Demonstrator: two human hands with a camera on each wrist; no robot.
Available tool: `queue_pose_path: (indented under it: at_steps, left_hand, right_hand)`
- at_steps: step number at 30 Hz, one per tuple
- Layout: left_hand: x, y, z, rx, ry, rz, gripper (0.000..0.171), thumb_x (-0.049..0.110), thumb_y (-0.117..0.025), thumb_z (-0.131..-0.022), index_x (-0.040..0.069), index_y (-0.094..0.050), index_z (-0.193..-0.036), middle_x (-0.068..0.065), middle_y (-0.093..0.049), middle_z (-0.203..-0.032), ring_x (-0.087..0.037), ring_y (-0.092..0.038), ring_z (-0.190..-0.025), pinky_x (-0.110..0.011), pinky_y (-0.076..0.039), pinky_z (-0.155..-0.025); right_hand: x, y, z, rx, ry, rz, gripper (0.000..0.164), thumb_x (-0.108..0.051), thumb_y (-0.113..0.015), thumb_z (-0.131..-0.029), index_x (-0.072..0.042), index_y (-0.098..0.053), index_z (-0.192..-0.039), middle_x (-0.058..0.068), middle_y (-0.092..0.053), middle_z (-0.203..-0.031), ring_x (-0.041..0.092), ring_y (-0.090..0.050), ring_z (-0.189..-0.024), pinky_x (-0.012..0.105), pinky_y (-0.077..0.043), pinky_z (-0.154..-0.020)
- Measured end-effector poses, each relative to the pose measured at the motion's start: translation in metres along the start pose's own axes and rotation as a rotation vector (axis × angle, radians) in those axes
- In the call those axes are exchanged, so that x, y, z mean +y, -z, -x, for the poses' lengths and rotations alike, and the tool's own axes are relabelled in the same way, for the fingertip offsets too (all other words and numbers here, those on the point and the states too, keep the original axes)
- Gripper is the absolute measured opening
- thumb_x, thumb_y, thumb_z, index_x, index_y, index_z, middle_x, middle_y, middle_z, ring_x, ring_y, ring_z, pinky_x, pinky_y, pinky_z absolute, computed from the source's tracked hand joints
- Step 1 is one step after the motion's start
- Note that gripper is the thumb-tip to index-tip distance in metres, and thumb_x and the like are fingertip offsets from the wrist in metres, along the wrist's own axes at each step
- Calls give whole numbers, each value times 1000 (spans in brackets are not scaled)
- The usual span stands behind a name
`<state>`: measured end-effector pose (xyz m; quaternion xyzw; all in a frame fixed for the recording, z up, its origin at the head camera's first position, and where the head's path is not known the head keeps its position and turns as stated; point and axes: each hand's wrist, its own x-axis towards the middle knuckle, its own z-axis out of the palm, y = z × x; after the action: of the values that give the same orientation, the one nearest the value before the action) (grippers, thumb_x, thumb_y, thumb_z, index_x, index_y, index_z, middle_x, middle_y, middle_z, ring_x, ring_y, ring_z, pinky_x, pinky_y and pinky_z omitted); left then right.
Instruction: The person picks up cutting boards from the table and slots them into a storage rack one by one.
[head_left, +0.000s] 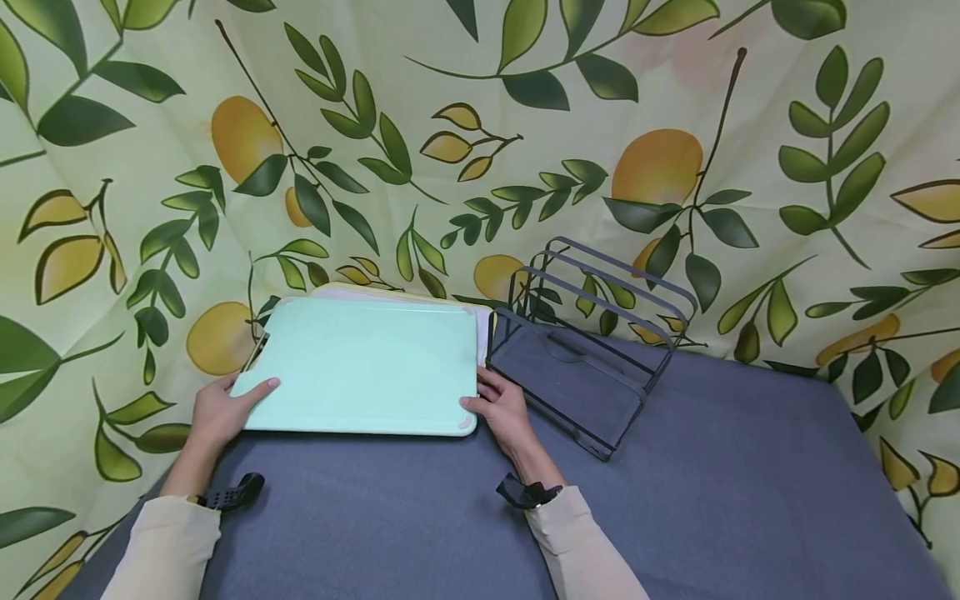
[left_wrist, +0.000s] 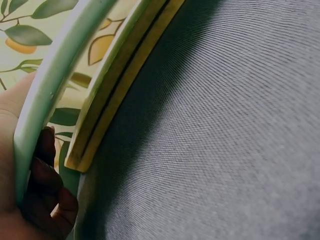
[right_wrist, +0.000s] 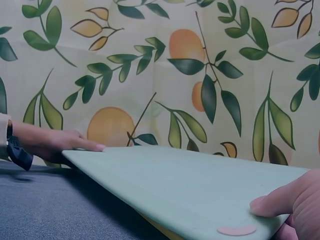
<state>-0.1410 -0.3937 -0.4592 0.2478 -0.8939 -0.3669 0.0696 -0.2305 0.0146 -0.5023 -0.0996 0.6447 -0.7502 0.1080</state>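
A mint-green cutting board [head_left: 360, 367] is held between both hands, tilted, with its broad face showing. At its left end the left hand [head_left: 225, 408] grips the edge, thumb on top; the left wrist view shows fingers curled beneath the mint board [left_wrist: 50, 95]. The right hand [head_left: 501, 408] pinches the near right corner, thumb on the face [right_wrist: 270, 200] and fingers below. Yellow-edged boards [left_wrist: 120, 85] lie stacked beneath, apart from the mint one at the left end. Mostly hidden in the head view, they show a pale strip [head_left: 486, 333] behind it.
A black wire rack [head_left: 600, 310] with several upright loops stands just right of the boards, close to the right hand. Grey-blue cloth [head_left: 712, 467] covers the table. A leaf-and-fruit patterned curtain [head_left: 465, 75] hangs behind and at the sides.
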Motion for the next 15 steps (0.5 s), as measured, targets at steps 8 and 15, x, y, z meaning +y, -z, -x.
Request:
queue_pose_path:
  at_steps: [8,15]
  left_hand:
    - [-1,0,5,6,31,32,92,58,-61,-94,-11,-37,-150,-38,-43,-149,-47,-46,-131,-55,-40,-102]
    - [0,1,10,28,10,53,88,57,-63,-93,-12,-45,-145,-36,-50,-142,-43,-52,-120,-40,-43,-85]
  right_hand:
    - [2,1,-4,21,-41,7,61,3,-70,-90,4,-47,-147,26,-52,-146,36,-59,-130,21,-55,-93]
    - [-1,0,-7,18,-83,-5,64,0,-69,-92,5,-42,-150,27,-51,-145,31,-61,-126,21,-53,-93]
